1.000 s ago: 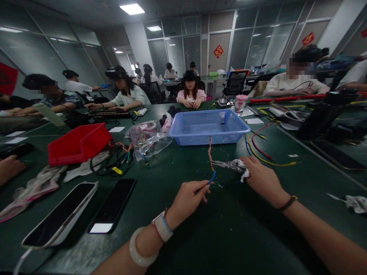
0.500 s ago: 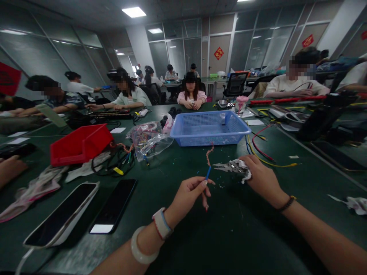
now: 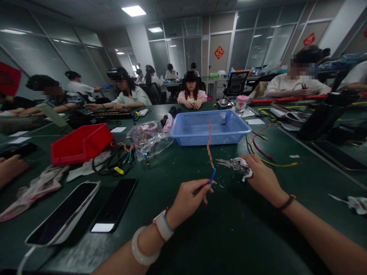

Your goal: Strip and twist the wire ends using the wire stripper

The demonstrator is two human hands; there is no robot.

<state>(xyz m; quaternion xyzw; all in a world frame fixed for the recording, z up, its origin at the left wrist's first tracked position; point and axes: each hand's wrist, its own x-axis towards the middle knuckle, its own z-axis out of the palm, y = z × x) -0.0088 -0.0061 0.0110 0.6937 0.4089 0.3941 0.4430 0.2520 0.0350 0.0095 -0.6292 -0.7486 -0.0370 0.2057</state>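
Note:
Between the thumb and fingers of my left hand (image 3: 195,191) is a wire with blue insulation (image 3: 212,175). Its long bare copper end (image 3: 209,147) points up and away, in front of the basket. My right hand (image 3: 259,173) is closed around pliers (image 3: 233,164) whose handles are wrapped in something white. The jaws of the pliers point left and lie just right of the wire, apart from it. Small blue scraps are scattered on the green table below.
A blue mesh basket (image 3: 210,138) stands ahead. To its left are a clear plastic bag (image 3: 149,139) of wires and a red bin (image 3: 82,145). Two phones lie at the left, one the black phone (image 3: 116,204). Loose cables (image 3: 266,154) lie right. Several people sit around.
My left hand has tilted the wire to the right, and its copper end now reaches higher, overlapping the basket. The pliers have shifted slightly right.

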